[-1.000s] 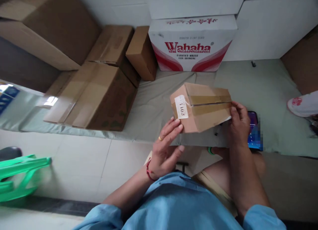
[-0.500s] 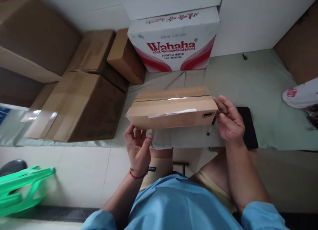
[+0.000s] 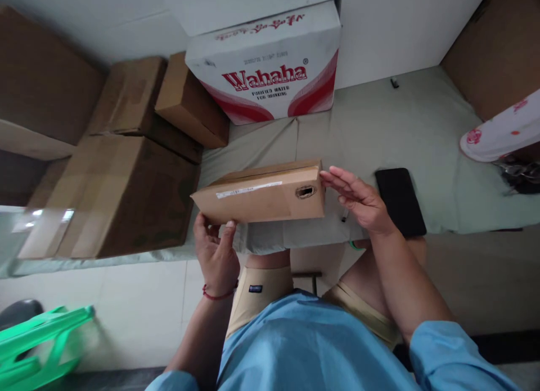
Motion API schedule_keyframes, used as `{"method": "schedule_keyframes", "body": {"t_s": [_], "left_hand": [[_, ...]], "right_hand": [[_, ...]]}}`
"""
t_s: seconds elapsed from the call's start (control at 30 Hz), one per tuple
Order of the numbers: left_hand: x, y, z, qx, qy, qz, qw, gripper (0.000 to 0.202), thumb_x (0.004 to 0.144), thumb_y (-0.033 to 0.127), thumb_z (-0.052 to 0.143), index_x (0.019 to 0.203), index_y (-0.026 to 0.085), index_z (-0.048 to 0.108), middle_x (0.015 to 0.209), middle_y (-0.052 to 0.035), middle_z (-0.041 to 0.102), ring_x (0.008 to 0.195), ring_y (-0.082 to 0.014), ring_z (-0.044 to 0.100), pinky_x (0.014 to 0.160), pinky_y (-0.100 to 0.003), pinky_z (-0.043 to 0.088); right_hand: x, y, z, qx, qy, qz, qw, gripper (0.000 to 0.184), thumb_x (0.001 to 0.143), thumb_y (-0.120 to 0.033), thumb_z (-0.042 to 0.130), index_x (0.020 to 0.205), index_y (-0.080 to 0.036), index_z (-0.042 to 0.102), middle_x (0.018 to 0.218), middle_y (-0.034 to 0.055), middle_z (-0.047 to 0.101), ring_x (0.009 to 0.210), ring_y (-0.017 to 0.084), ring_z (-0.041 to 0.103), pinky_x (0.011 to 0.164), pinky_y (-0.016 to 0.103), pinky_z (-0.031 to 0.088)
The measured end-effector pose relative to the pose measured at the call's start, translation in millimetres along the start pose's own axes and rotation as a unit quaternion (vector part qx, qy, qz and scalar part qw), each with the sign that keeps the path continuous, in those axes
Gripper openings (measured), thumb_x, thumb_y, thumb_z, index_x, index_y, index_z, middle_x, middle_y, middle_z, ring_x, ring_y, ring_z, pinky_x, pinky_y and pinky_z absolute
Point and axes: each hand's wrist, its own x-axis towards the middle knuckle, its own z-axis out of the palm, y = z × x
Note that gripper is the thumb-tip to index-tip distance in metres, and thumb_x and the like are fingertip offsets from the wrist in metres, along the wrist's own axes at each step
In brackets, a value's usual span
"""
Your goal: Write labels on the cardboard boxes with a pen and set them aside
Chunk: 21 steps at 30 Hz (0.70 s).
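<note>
A flat brown cardboard box [image 3: 270, 202] is tilted in front of me, with a white label strip and a dark-edged oval hole on its near side. My left hand [image 3: 217, 256] grips its lower left edge, thumb on the near side and fingers underneath. At the box's right end is my right hand [image 3: 358, 200], its fingers stretched out and the tips touching or very close to the cardboard. A black flat tablet-like thing [image 3: 400, 202] lies just right of that hand. Partly hidden between box and hand is a thin pen-like item [image 3: 345, 215].
A white-and-red water carton [image 3: 270, 70] stands behind against the wall. Several brown boxes [image 3: 105, 183] are stacked at left. A floral-patterned white object [image 3: 502, 132] sits at right on the pale green cloth [image 3: 363, 121]. A green plastic stool [image 3: 46, 340] is on the floor.
The box has shifted left in view and turned a little, its right end now more toward me. My right hand's fingers have straightened; the left keeps its hold. The whole view has shifted.
</note>
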Motion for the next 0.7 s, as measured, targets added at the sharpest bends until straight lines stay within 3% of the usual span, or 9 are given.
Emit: {"method": "schedule_keyframes", "body": {"t_s": [0.17,0.3,0.53,0.7], "left_hand": [[-3.6,4.5,-5.6,0.007,-0.011,0.021,1.000,0.073,0.092,0.036,0.082,0.158,0.022,0.055,0.157,-0.0144,0.058,0.129,-0.0252,0.066,0.115,-0.040,0.055],[-2.5,4.0,-10.2,-0.006,-0.009,0.004,1.000,0.069,0.090,0.040,0.084,0.153,0.025,0.059,0.148,-0.0117,0.063,0.126,-0.0246,0.067,0.111,-0.039,0.058],[11.3,2.1,-19.2,-0.082,0.017,-0.045,0.995,0.043,0.096,0.050,0.076,0.133,0.031,0.062,0.144,-0.0078,0.062,0.129,-0.0233,0.064,0.095,-0.032,0.063],[11.1,2.1,-16.0,-0.022,0.041,0.007,0.999,0.048,0.091,0.043,0.083,0.129,0.025,0.062,0.128,-0.0076,0.068,0.120,-0.0212,0.067,0.110,-0.036,0.055]], "right_hand": [[1.9,8.2,-2.1,0.018,0.005,-0.010,1.000,0.059,0.100,-0.034,0.071,0.157,-0.046,0.061,0.162,-0.0040,0.064,0.158,0.026,0.054,0.138,0.058,0.036],[-0.2,8.7,-0.1,0.009,-0.004,0.018,1.000,0.062,0.096,-0.039,0.073,0.157,-0.044,0.062,0.161,-0.0024,0.065,0.160,0.028,0.052,0.138,0.058,0.035],[-4.0,-3.8,11.7,0.028,-0.121,0.012,0.992,0.059,0.103,-0.034,0.069,0.161,-0.041,0.059,0.161,0.0022,0.065,0.158,0.025,0.054,0.136,0.053,0.038],[7.5,12.5,13.3,0.026,-0.056,-0.016,0.998,0.077,0.093,-0.044,0.081,0.165,-0.043,0.052,0.174,0.0017,0.050,0.164,0.027,0.044,0.138,0.053,0.034]]}}
